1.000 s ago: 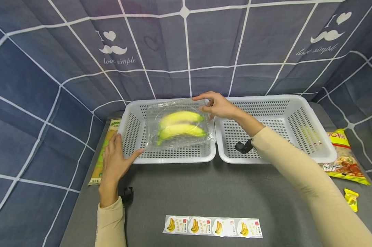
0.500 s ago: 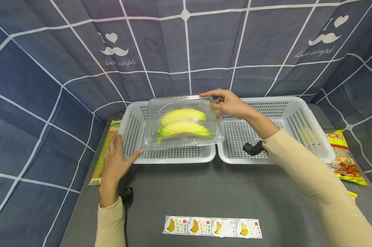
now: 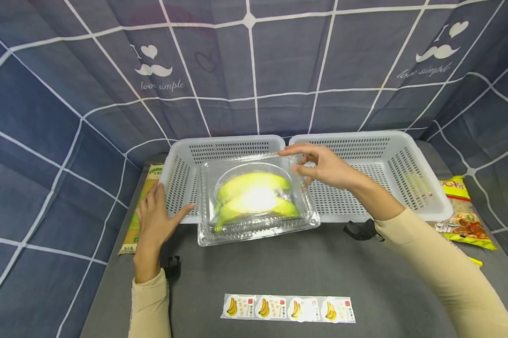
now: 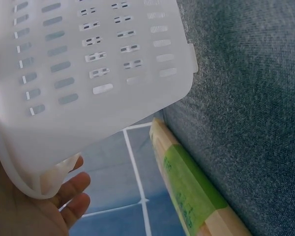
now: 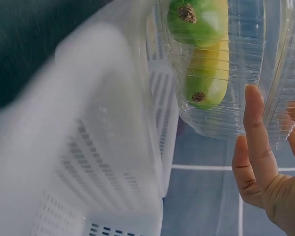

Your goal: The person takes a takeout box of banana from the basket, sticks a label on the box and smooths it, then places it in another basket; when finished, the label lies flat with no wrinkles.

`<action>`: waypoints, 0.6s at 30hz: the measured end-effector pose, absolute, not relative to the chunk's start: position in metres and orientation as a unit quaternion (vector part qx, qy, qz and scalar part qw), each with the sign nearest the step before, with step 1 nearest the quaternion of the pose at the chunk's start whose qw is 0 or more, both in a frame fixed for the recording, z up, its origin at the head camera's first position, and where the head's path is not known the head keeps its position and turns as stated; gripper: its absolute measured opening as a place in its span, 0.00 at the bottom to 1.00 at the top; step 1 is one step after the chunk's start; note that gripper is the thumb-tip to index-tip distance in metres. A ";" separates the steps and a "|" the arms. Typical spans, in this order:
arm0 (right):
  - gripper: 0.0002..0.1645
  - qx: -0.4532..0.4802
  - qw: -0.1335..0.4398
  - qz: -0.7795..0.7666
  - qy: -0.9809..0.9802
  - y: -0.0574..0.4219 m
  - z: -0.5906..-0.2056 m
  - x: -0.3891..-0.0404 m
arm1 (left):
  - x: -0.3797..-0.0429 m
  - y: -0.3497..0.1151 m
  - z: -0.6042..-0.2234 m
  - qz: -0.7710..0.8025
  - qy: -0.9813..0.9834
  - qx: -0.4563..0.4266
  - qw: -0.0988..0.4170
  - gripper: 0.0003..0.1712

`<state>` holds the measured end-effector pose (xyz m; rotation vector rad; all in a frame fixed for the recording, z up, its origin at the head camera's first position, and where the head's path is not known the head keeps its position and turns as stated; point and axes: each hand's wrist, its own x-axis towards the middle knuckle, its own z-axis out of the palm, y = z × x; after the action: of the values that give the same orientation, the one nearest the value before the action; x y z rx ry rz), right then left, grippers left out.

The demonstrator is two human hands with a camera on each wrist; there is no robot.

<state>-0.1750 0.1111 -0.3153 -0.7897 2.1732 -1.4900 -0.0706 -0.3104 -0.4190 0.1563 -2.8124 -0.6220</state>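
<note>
A clear plastic clamshell box (image 3: 207,188) with bananas (image 3: 254,183) inside is held up, tilted, over the front of the left white basket (image 3: 182,183). My right hand (image 3: 327,166) pinches the box's right back part between thumb and fingers. In the right wrist view, that hand (image 5: 270,167) stands against the ribbed side of the box, with banana ends (image 5: 206,93) visible through it. Fingers straight and thumb spread, my left hand (image 3: 154,220) rests at the left basket's front left corner. The left wrist view shows the hand (image 4: 34,211) beside the basket's rim (image 4: 19,182).
A second white basket (image 3: 414,178) stands at the right. A strip of banana stickers (image 3: 287,308) lies near the front of the grey table (image 3: 254,267). A green-and-beige package (image 3: 131,234) lies at the left, a yellow-and-red bag (image 3: 465,220) at the right.
My right hand has brought the box of bananas toward me and slightly right, so its front edge now passes the left basket's front rim. The left hand stays in place.
</note>
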 end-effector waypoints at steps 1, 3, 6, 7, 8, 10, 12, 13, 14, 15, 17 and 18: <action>0.26 -0.285 0.190 -0.528 0.777 0.114 -0.317 -0.169 | -0.070 -0.311 -0.420 -0.215 -0.967 0.053 0.129 0.62; 0.25 -0.295 0.174 -0.519 0.783 0.119 -0.321 -0.156 | -0.070 -0.311 -0.420 -0.216 -0.966 0.051 0.131 0.62; 0.25 -0.318 0.135 -0.501 0.793 0.129 -0.328 -0.135 | -0.072 -0.311 -0.419 -0.219 -0.965 0.045 0.137 0.62; 0.25 -0.325 0.123 -0.497 0.795 0.132 -0.331 -0.128 | -0.072 -0.311 -0.419 -0.219 -0.965 0.043 0.139 0.62; 0.25 -0.331 0.115 -0.495 0.795 0.136 -0.334 -0.120 | -0.072 -0.311 -0.419 -0.220 -0.965 0.041 0.140 0.62; 0.24 -0.341 0.107 -0.506 0.785 0.142 -0.342 -0.106 | -0.072 -0.311 -0.419 -0.222 -0.964 0.037 0.141 0.62; 0.25 -0.340 0.113 -0.525 0.772 0.147 -0.350 -0.091 | -0.072 -0.311 -0.420 -0.224 -0.964 0.033 0.142 0.62; 0.25 -0.337 0.118 -0.535 0.766 0.150 -0.354 -0.084 | -0.072 -0.311 -0.420 -0.226 -0.963 0.031 0.142 0.62; 0.25 -0.336 0.121 -0.546 0.758 0.152 -0.358 -0.078 | -0.072 -0.311 -0.421 -0.227 -0.963 0.030 0.142 0.62; 0.25 -0.333 0.125 -0.556 0.751 0.155 -0.361 -0.072 | -0.072 -0.311 -0.421 -0.229 -0.963 0.029 0.142 0.62; 0.25 -0.323 0.126 -0.568 0.746 0.159 -0.368 -0.062 | -0.072 -0.311 -0.422 -0.230 -0.962 0.030 0.143 0.62; 0.25 -0.321 0.123 -0.570 0.747 0.161 -0.372 -0.058 | -0.072 -0.311 -0.422 -0.232 -0.962 0.031 0.143 0.62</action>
<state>-0.0575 0.1606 -0.3717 -0.9353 2.1783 -1.6628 -0.0718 -0.3111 -0.4222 0.0883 -2.7746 -0.6686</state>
